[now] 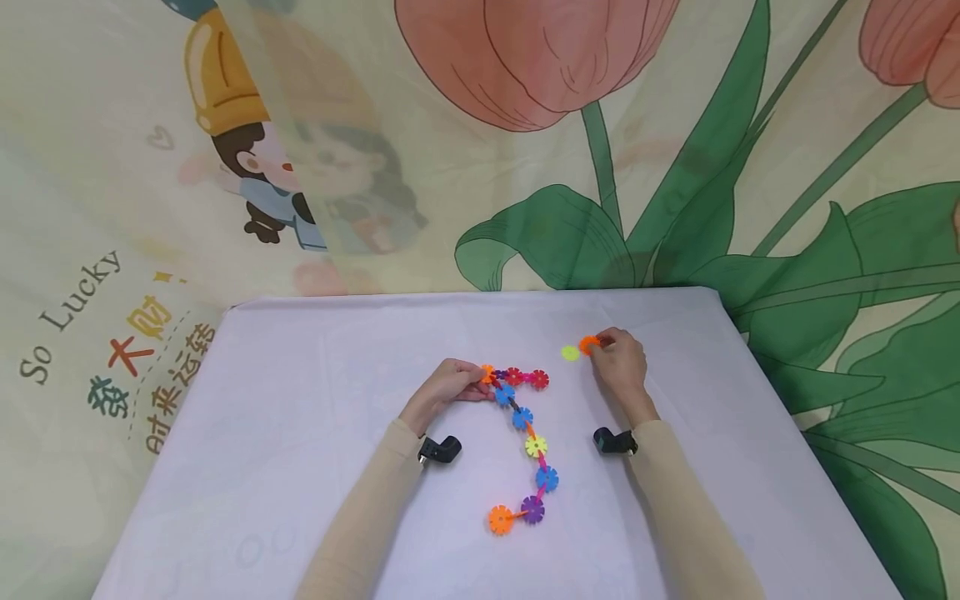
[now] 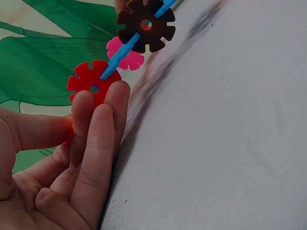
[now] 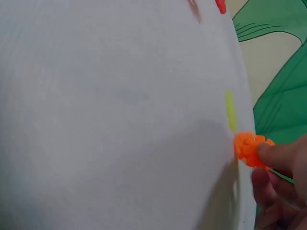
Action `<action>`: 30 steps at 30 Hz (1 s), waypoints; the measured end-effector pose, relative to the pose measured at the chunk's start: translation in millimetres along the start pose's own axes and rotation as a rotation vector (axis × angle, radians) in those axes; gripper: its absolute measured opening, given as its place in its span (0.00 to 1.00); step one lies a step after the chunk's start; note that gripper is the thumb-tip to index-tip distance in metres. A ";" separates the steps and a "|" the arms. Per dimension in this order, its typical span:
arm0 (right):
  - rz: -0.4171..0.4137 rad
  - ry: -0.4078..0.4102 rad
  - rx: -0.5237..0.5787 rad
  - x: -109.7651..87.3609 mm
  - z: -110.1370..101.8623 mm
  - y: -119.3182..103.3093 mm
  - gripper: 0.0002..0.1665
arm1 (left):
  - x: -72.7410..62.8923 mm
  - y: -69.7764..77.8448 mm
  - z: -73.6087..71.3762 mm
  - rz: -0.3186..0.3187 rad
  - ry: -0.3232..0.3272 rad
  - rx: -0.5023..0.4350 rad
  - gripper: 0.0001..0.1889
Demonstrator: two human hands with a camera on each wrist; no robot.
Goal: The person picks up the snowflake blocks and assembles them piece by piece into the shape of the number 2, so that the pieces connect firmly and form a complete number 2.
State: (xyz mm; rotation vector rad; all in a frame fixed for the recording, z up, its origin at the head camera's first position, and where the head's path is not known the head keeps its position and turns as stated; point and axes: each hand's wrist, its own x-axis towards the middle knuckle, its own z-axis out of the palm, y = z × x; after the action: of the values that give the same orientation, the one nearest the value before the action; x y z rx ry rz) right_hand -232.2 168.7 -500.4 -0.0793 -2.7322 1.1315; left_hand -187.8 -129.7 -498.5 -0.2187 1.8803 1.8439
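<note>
My left hand (image 1: 450, 382) pinches the upper bend of a chain of notched plastic snowflake discs. In the left wrist view its thumb and fingers grip a red disc (image 2: 87, 77), joined by a blue disc seen edge-on (image 2: 120, 56) to a dark brown disc (image 2: 128, 26). From there the chain runs down past blue discs (image 1: 522, 418), a yellow disc (image 1: 536, 447) and a purple disc (image 1: 532, 509) to an orange end disc (image 1: 500, 520). At the right, my right hand (image 1: 621, 362) pinches a loose orange disc (image 1: 588, 345) by its edge.
A yellow-green disc (image 1: 570, 353) lies left of the right hand's orange disc. A short branch with red discs (image 1: 539, 379) reaches right from the chain's top. White cloth (image 1: 315, 417) covers the table, whose far edge meets a printed curtain (image 1: 420, 208).
</note>
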 end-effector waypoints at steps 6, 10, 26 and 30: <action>-0.031 -0.128 0.127 -6.5 -6.1 0.0 0.08 | -0.6 -0.1 0.2 0.001 0.007 0.004 0.12; -0.100 -0.326 0.264 -19.7 0.3 1.0 0.07 | -1.2 0.1 0.3 0.006 0.005 0.006 0.13; -0.145 -0.422 0.291 -32.2 8.1 7.1 0.07 | 2.2 -2.3 -0.5 0.010 -0.013 -0.023 0.13; -0.138 -0.456 0.277 -33.7 4.8 5.3 0.06 | 1.8 -1.6 -0.7 0.013 -0.011 -0.016 0.13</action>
State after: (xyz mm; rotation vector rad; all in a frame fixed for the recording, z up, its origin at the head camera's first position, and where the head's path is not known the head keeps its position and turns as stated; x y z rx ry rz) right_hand -200.2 165.1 -512.4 0.4511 -2.8514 1.6403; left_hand -188.8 -130.1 -500.7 -0.2022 1.8643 1.8663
